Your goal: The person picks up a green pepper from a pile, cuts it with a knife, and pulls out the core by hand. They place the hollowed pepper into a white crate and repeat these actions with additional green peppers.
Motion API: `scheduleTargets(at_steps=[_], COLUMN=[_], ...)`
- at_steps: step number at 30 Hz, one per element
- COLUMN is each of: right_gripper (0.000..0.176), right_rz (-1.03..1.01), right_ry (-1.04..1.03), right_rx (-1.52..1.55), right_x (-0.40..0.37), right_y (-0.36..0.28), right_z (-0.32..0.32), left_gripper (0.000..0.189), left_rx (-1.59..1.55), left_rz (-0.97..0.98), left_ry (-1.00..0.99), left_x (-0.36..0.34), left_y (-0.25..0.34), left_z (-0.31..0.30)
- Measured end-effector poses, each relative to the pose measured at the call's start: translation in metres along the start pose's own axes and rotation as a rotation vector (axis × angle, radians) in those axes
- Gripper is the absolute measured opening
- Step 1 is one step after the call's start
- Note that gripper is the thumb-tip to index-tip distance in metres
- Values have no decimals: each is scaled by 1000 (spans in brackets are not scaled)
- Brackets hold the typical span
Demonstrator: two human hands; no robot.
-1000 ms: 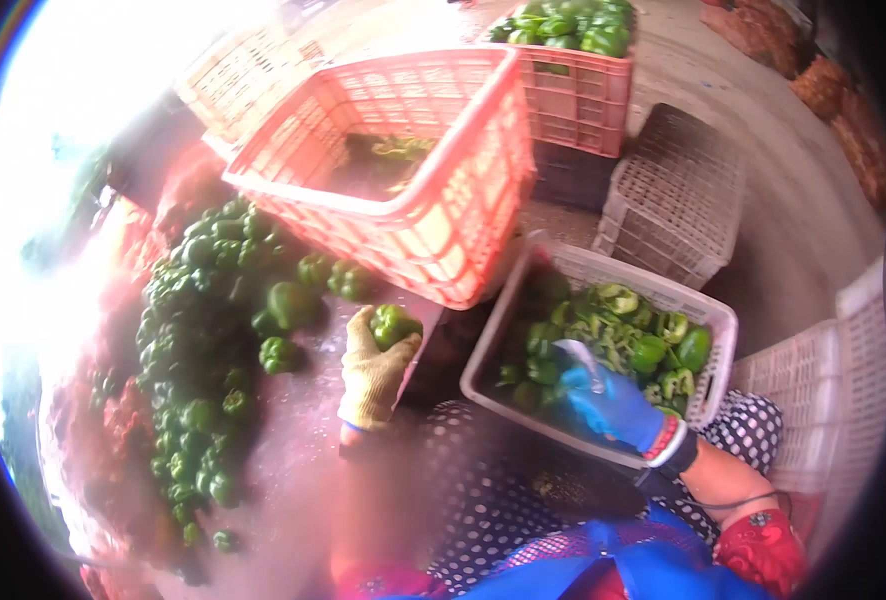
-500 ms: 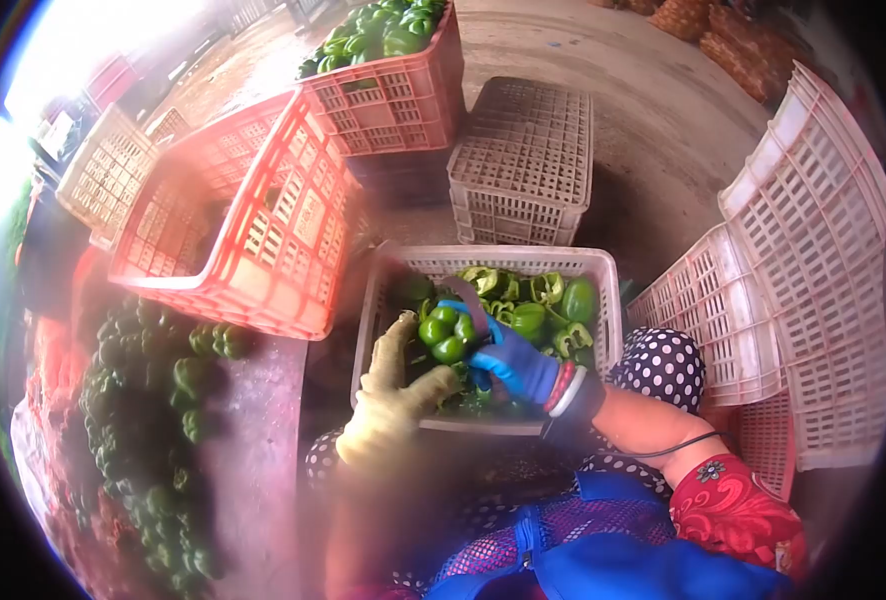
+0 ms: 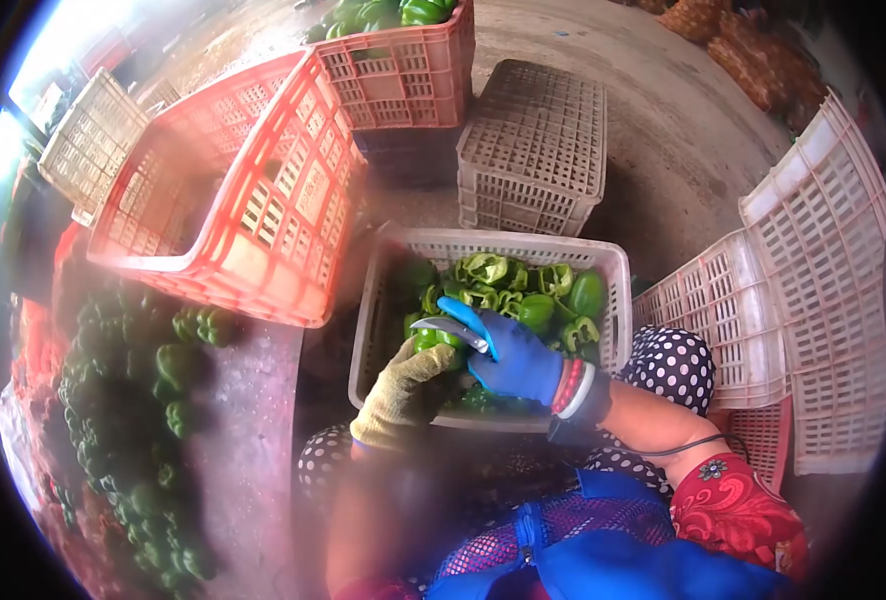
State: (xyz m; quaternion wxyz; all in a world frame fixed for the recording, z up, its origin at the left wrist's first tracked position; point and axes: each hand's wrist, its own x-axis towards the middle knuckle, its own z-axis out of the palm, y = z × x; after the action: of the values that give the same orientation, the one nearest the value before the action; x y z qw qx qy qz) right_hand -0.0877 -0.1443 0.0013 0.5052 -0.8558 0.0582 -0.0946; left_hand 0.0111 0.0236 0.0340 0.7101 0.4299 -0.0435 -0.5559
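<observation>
My left hand (image 3: pixel 399 396), in a pale yellow knit glove, is closed around a green bell pepper (image 3: pixel 427 341) over the near left part of a white plastic crate (image 3: pixel 618 290). In a blue glove, my right hand (image 3: pixel 520 360) grips a small curved knife (image 3: pixel 453 327). Its blade points left and lies across the top of the held pepper, overlapping it in this view. Behind the hands, cut green peppers (image 3: pixel 483 268) and several whole-looking ones fill the crate. The glove hides the pepper's lower part.
At left, an orange crate (image 3: pixel 308 200) tilts beside a heap of green peppers (image 3: pixel 128 430). Farther back stand a red crate of peppers (image 3: pixel 393 80) and an upturned grey crate (image 3: pixel 533 150). White crates (image 3: pixel 813 260) lean at right. Filled net sacks (image 3: pixel 753 60) lie far right.
The knife has swung from upright behind the pepper to lying across it, pointing left. My left hand has closed more around the pepper and lowered slightly. The view has shifted a little.
</observation>
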Motion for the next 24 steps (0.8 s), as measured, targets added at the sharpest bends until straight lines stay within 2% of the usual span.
scheduleTargets(at_steps=[2, 5, 7, 10, 15, 19, 24], right_gripper=[75, 71, 70, 70, 70, 71, 74], right_rz=[-2, -51, 64, 43, 2, -49, 24], right_ry=[61, 195, 141, 130, 140, 185, 141], right_rx=[-65, -206, -324, -517, -604, -618, -637], right_x=[-5, -11, -17, -21, -24, -26, -27], right_y=[1, 9, -3, -1, 12, 11, 13], right_z=[5, 5, -6, -5, -5, -4, 2], left_gripper=[41, 45, 49, 54, 53, 56, 57], left_rx=[-11, 65, 157, 193, 260, 288, 347], left_rz=[1, 176, 161, 155, 122, 125, 186], left_ry=[-8, 62, 148, 160, 233, 182, 264], left_x=[3, 14, 6, 10, 16, 25, 22], left_y=[-2, -12, 0, 0, -8, -12, -9], left_z=[-2, -5, 6, 10, 7, 0, 11])
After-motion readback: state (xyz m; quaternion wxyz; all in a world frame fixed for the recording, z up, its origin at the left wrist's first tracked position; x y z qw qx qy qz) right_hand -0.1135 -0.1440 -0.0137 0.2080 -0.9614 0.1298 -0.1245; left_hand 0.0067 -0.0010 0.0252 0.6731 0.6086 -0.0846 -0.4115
